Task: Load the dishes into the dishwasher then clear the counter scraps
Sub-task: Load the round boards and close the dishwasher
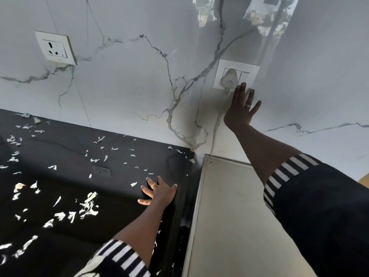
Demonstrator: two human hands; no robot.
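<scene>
No legible text, label, brand, number or sign anywhere. Only a tiny mark at the lower edge of the white wall socket (56, 47), too small to read.

Dark sleeves (319, 216), black-and-white striped cuffs (287, 172), gold ring (153, 185), seemingly silver ring (247, 105)

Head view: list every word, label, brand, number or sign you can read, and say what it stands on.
None: no text can be read here.
White switch-and-socket plate on the left of the marble wall: nothing legible.
White socket plate holding a white plug: only line markings, no letters.
Pale grey metal appliance top: bare of print.
</scene>
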